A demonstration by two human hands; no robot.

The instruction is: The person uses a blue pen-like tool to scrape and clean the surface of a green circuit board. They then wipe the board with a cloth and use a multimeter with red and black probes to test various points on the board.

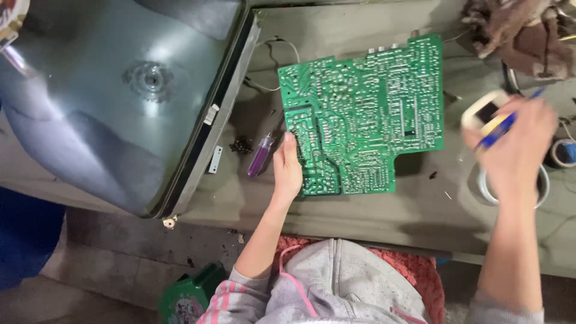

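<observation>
Now my left hand [287,170] lies flat, fingers loose, on the edge of the green circuit board [366,114]. My blurry right hand [517,147] grips a blue pen [503,127].

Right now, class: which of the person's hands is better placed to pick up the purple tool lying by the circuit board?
Left. The left hand rests on the green circuit board's edge, right beside the purple tool. The right hand is far across, already holding a blue tool.
</observation>
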